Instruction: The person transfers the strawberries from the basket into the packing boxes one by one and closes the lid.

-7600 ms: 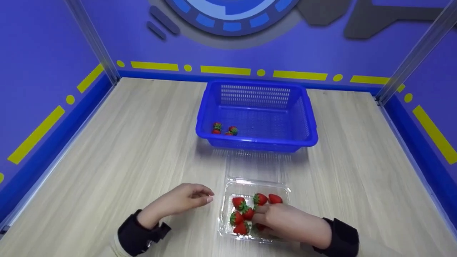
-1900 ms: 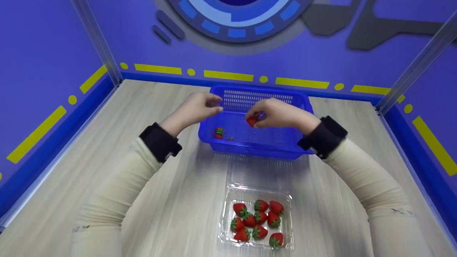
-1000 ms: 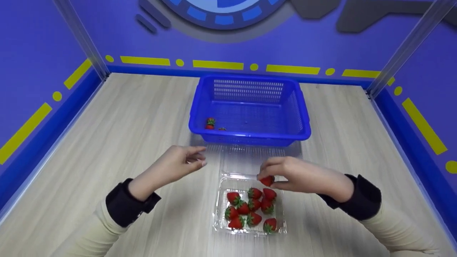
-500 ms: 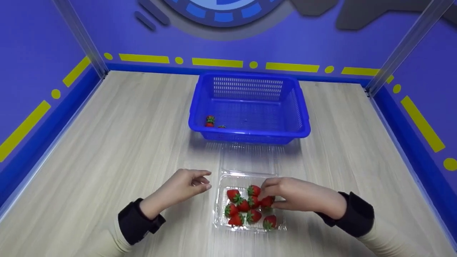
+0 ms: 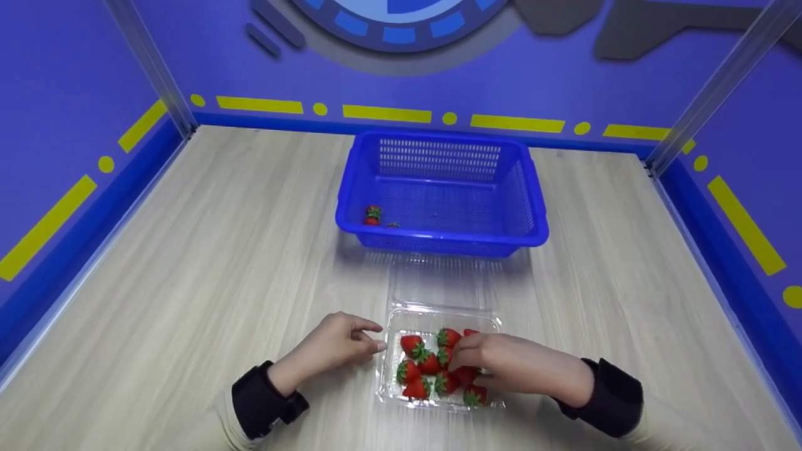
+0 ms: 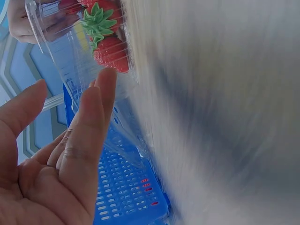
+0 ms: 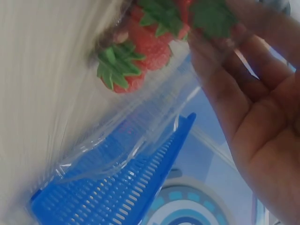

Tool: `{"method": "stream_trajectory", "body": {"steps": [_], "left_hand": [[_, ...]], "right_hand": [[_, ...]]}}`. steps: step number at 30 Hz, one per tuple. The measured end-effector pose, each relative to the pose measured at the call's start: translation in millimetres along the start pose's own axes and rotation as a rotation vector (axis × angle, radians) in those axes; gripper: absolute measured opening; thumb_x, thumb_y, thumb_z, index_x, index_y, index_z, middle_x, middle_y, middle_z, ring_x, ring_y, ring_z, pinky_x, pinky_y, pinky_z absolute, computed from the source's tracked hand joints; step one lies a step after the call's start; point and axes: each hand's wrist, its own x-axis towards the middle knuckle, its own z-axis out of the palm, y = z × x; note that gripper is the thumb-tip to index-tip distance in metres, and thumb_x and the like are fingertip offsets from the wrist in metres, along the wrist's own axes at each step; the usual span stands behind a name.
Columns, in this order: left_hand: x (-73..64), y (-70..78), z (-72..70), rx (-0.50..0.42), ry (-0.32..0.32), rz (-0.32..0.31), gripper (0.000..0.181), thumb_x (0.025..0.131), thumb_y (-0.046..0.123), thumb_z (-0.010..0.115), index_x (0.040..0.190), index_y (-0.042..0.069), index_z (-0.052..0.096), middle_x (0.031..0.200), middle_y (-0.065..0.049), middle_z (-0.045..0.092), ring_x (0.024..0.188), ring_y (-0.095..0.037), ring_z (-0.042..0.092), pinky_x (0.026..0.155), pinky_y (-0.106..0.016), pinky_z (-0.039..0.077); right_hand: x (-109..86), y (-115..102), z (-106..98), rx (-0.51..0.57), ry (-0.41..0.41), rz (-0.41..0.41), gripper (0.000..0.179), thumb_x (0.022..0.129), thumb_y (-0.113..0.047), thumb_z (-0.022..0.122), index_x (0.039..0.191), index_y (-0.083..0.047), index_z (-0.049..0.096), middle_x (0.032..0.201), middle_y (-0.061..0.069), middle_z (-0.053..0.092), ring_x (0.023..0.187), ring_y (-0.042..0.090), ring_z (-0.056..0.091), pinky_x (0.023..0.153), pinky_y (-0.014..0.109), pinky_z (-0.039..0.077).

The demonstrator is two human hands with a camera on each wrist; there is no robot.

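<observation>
Several red strawberries (image 5: 428, 362) with green leaves lie in a clear plastic clamshell box (image 5: 383, 376) near the table's front. My right hand (image 5: 510, 363) reaches over the box's right side. It pinches another strawberry (image 7: 212, 18) between thumb and fingers, low among the others; the fingers partly cover it in the head view. My left hand (image 5: 335, 344) stays just left of the box, fingers relaxed and holding nothing. In the left wrist view, its fingertips are close to the box's wall; whether they touch it I cannot tell.
Behind the box stands a blue perforated basket (image 5: 442, 237). A strawberry (image 5: 372, 216) shows in its front left corner, with the leaves of another (image 5: 393, 225) beside it. The box's clear lid (image 5: 442, 282) lies folded back toward the basket. Blue panels surround the table.
From above the basket, my right hand has brought a strawberry back to the box and lowered it to the right side. My left hand has also drawn back, to the box's left side.
</observation>
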Motion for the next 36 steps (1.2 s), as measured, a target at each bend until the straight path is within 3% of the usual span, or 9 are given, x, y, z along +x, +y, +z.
{"method": "stream_trajectory", "body": {"steps": [9,20,26,32,36], "left_hand": [[4.8,-0.4,5.2,-0.062,-0.018,-0.019,0.030,0.087,0.009,0.079,0.109,-0.008,0.069,0.081,-0.019,0.075,0.059,-0.005,0.060,0.056,-0.020,0.051],[5.0,2.0,5.0,-0.072,-0.058,-0.043,0.018,0.087,0.009,0.076,0.097,-0.005,0.072,0.081,-0.012,0.075,0.063,-0.004,0.058,0.061,-0.016,0.047],[3.3,1.1,3.4,-0.052,-0.064,-0.037,0.014,0.088,0.012,0.076,0.089,0.000,0.071,0.075,0.000,0.072,0.063,-0.003,0.058,0.063,-0.017,0.048],[3.0,-0.1,5.8,-0.081,-0.064,-0.034,0.016,0.088,0.011,0.075,0.088,-0.004,0.069,0.076,-0.007,0.073,0.063,-0.005,0.056,0.060,-0.016,0.044],[2.9,0.0,5.7,-0.073,-0.054,-0.028,0.019,0.089,0.013,0.076,0.085,-0.004,0.068,0.073,-0.002,0.069,0.063,-0.006,0.052,0.059,-0.015,0.041]], "right_hand": [[2.5,-3.6,5.9,-0.083,0.004,0.017,0.027,0.078,0.003,0.082,0.101,-0.008,0.075,0.100,0.000,0.074,0.097,0.011,0.067,0.085,0.019,0.058],[3.1,-3.7,10.4,0.002,0.004,0.085,0.020,0.085,0.000,0.078,0.104,-0.008,0.075,0.104,0.003,0.074,0.099,0.014,0.069,0.085,0.022,0.059],[4.5,-3.7,13.2,0.023,0.015,0.093,0.019,0.086,-0.002,0.077,0.104,-0.008,0.076,0.104,0.003,0.072,0.098,0.013,0.068,0.084,0.021,0.059],[7.6,-6.1,17.0,-0.017,0.030,0.080,0.018,0.084,-0.003,0.080,0.100,-0.008,0.077,0.094,0.000,0.068,0.088,0.008,0.064,0.076,0.014,0.056],[11.2,-9.4,18.9,-0.064,0.021,0.096,0.015,0.084,-0.006,0.081,0.099,-0.008,0.077,0.091,-0.001,0.066,0.086,0.007,0.062,0.075,0.013,0.055]]}}
